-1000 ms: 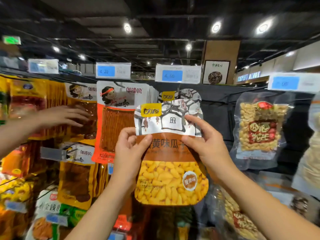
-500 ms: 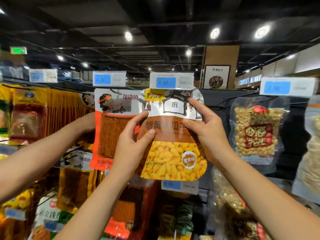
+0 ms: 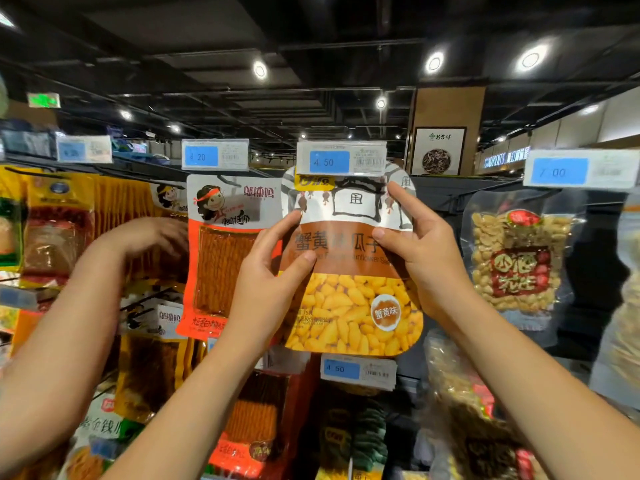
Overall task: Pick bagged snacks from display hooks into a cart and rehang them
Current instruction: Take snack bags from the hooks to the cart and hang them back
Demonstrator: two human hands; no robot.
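Note:
I hold a brown, white and yellow bag of sunflower seeds upright against the display, its top edge tucked just behind the 4.50 price tag at the end of a hook. My left hand grips the bag's left edge, thumb across the front. My right hand pinches the upper right edge, index finger pointing up near the top. The hook itself is hidden behind the tag and bag.
Another person's arm and hand reach into the yellow packs at the left. An orange spicy-strip bag hangs beside mine on the left, a clear peanut bag on the right. A lower 4.50 tag and more bags hang below.
Both hands have raised the seed bag from below the 4.50 tag until its top sits behind it. The other person's hand has shifted right along the left packs.

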